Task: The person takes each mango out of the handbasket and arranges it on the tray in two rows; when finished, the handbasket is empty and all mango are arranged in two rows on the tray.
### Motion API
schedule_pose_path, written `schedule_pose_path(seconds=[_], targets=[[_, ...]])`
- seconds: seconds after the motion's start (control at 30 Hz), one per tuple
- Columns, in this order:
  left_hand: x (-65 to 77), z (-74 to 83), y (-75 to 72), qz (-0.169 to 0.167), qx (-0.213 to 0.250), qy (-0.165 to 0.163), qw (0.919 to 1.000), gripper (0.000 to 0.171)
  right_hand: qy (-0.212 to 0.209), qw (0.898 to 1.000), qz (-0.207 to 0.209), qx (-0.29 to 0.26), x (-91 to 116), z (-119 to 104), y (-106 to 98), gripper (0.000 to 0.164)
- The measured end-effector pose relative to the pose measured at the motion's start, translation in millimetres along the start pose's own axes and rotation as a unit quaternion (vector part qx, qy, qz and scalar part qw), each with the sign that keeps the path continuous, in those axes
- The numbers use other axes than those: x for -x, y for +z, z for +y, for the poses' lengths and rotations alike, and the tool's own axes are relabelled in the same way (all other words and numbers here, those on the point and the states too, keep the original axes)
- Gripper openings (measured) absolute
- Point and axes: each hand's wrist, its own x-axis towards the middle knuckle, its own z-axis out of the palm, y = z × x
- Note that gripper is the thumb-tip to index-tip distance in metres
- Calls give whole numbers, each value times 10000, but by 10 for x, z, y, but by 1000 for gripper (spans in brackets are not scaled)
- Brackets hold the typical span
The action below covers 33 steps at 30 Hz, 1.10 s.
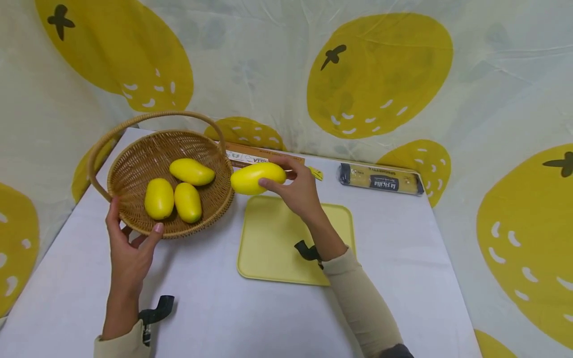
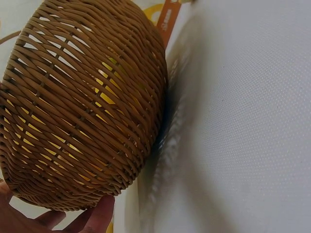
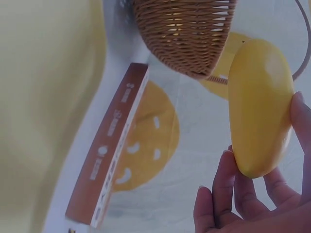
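A yellow mango [image 1: 258,178] is held in my right hand [image 1: 297,189], thumb on the near side and fingers round the far side. The right wrist view shows the same mango [image 3: 261,109] off the table, gripped at one end. My left hand [image 1: 130,253] grips the near left rim of a brown wicker basket [image 1: 215,219]; in the left wrist view its fingers [image 2: 99,216] touch the weave. Inside the basket lie three more yellow mangoes [image 1: 191,172]. Below the right hand, a pale yellow tray [image 1: 273,243] lies on the table.
A pack of spaghetti [image 1: 380,179] lies at the back right of the white table [image 1: 394,278]. Behind the basket and right hand is a long brown box [image 3: 109,145]. The basket's handle [image 1: 156,115] arches up. A fruit-print cloth [image 1: 268,64] hangs behind the table.
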Motion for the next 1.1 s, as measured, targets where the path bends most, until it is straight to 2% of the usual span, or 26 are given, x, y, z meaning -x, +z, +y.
schedule_pose_path(seconds=[0.2, 0.47, 0.6, 0.73, 1.1], targets=[[-1, 3, -4, 32, 0, 43, 10000, 104, 355, 9992, 26, 175, 87, 119, -116, 46], [-13, -31, -19, 26, 18, 163, 9999, 104, 1151, 9911, -200, 638, 209, 338, -164, 46], [-20, -45, -16, -16, 35, 161, 9999, 104, 1453, 9851, -261, 880, 243, 462, -140, 46], [-20, -38, -13, -17, 85, 148, 9999, 104, 1572, 9800, -340, 1171, 251, 549, -88, 45], [-10, -23, -7, 7, 84, 83, 9999, 104, 1987, 9615, -468, 1841, 243, 625, 45, 50]])
